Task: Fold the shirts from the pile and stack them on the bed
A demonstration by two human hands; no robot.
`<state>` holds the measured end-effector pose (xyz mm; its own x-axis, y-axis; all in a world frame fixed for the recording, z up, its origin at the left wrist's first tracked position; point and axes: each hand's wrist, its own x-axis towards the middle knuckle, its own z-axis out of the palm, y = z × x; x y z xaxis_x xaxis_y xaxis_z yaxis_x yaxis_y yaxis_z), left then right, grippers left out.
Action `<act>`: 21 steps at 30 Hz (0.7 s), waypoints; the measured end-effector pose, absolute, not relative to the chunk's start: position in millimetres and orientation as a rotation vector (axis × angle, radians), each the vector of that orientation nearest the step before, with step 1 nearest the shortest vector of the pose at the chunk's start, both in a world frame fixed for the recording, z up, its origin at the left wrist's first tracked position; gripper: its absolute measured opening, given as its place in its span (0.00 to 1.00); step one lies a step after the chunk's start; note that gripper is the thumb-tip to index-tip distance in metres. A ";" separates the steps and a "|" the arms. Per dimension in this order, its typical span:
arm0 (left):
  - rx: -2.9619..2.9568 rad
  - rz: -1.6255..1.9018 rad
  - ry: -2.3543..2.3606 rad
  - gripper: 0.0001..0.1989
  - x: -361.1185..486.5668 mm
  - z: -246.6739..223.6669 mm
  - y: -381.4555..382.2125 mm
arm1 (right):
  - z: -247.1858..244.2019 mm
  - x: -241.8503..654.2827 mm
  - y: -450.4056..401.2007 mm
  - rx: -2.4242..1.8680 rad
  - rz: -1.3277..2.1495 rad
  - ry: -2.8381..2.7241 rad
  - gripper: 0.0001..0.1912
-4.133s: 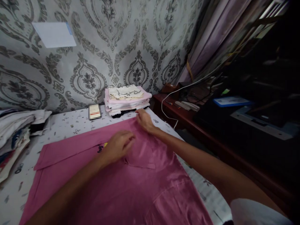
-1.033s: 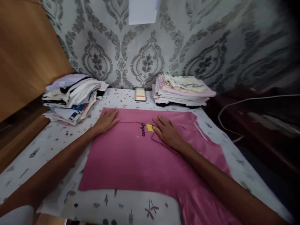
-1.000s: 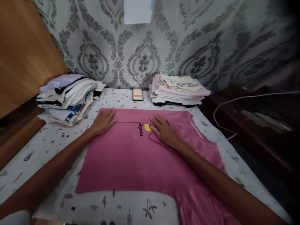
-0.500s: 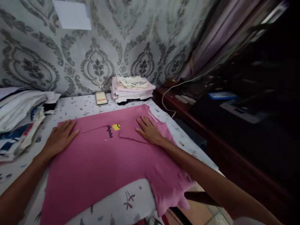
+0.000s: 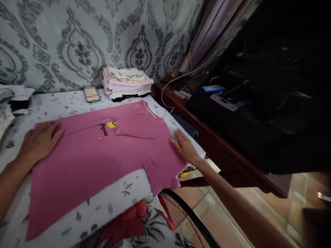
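A pink T-shirt (image 5: 103,155) lies spread on a white patterned sheet, its far side and one sleeve folded over towards the middle. Beside the fold, dark lettering and a yellow print show on the fabric. My left hand (image 5: 42,139) rests flat on the shirt's hem end at the left, fingers extended. At the shoulder edge on the right, my right hand (image 5: 184,146) is open with its fingers stretched out, touching or just over the cloth; which one I cannot tell. The nearer sleeve (image 5: 162,172) spreads towards the table's front right edge.
A stack of folded clothes (image 5: 126,84) stands at the back by the patterned wall, next to a small blurred card (image 5: 91,94). More clothes (image 5: 19,98) lie at the far left. A dark red wooden desk (image 5: 214,136) with a white cable runs along the right.
My right hand has moved off the folded sleeve to the shirt's shoulder edge. My left hand stays on the hem end. The view has swung to the right.
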<state>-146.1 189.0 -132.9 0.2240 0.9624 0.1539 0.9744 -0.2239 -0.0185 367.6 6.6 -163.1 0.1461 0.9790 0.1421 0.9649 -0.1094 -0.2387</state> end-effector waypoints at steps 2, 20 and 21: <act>-2.329 -0.143 -1.857 0.33 -143.3 -130.6 182.6 | -173.5 365.6 -40.2 -2.161 0.024 -1.706 0.33; -2.950 -0.116 -1.625 0.31 -170.1 -173.5 31.0 | -175.3 296.1 -112.0 -1.444 1.254 -0.561 0.13; -2.946 -0.188 -1.586 0.32 -181.1 -184.0 27.1 | -170.2 297.8 -113.2 -1.449 1.235 -0.565 0.13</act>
